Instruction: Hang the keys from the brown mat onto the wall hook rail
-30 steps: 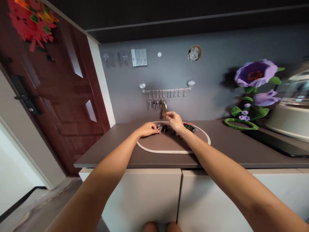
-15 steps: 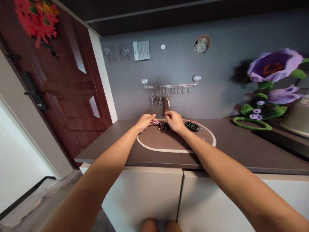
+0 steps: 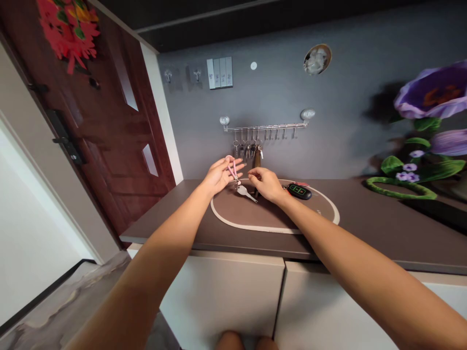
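My left hand (image 3: 217, 176) is turned partly palm up above the mat, its thumb and fingers closed on a pink strap (image 3: 232, 170). From that strap dangles a silver key (image 3: 245, 192), pointing down to the right. My right hand (image 3: 269, 184) is just beside it, fingers curled in. Something dark shows under those fingertips, but I cannot make out what it is. Right of that wrist, a black key fob (image 3: 299, 191) with green-outlined buttons lies on the oval brown mat (image 3: 239, 216), a small red piece behind it.
On the wall is a clear hook rail (image 3: 268, 128); several keys (image 3: 248, 149) and a brown strip (image 3: 257, 160) hang from its left half. Purple artificial flowers (image 3: 426, 97) stand on the counter (image 3: 372, 233) at right. A dark red door (image 3: 105, 160) is at left.
My left hand has risen and turned its palm upward, lifting the pink strap so the silver key hangs in plain sight. My right hand stays low near the mat. The view has shifted slightly.
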`<state>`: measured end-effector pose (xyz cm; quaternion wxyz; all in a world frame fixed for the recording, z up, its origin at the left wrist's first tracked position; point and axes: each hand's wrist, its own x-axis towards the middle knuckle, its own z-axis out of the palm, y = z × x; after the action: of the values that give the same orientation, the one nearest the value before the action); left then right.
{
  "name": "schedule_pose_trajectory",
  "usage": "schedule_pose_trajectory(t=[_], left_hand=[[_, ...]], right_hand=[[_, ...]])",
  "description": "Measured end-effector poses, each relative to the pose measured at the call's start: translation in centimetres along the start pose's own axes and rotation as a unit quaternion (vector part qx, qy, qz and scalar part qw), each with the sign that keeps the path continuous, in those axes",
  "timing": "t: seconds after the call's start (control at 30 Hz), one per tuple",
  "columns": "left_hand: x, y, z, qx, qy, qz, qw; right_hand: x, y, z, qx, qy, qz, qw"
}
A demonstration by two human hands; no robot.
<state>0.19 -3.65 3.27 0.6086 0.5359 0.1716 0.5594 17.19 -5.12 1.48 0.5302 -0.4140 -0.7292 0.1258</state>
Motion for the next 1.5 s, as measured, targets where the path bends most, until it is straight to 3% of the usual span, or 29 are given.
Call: schedule_pose_trajectory(t=[0.17, 0.3, 0.43, 0.83, 1.03, 1.23, 1.5], left_hand=[[-0.3, 0.6, 0.5, -0.043, -0.020, 0.016, 0.999], [-0.5, 0.9, 0.9, -0.059, -0.019, 0.030, 0.998], [-0.6, 1.1, 1.2, -0.069, -0.013, 0.039, 0.997], [-0.4, 1.0, 1.2, -0.126, -0.020, 0.044, 0.991], [-0.3, 0.6, 1.3, -0.136, -0.011, 0.038, 0.990], [-0.1, 0.4, 1.2, -0.149, 0.004, 0.046, 0.988], [-0.1, 0.5, 1.3, -0.138, 0.017, 0.048, 0.989]], right_hand=[[-0.3, -1.0, 0.1, 0.047, -0.017, 0.006, 0.999], [-0.5, -1.7, 0.1, 0.091, 0.008, 0.019, 0.996], [-0.6, -2.0, 0.0, 0.096, 0.014, -0.019, 0.995], [-0.9, -2.0, 0.8, -0.073, -0.004, -0.207, 0.976], [-1.0, -2.1, 0.7, -0.188, 0.004, -0.225, 0.956], [-1.2, -2.8, 0.7, -0.318, 0.007, -0.238, 0.918], [-1.1, -2.9, 1.2, -0.358, 0.026, -0.274, 0.892]])
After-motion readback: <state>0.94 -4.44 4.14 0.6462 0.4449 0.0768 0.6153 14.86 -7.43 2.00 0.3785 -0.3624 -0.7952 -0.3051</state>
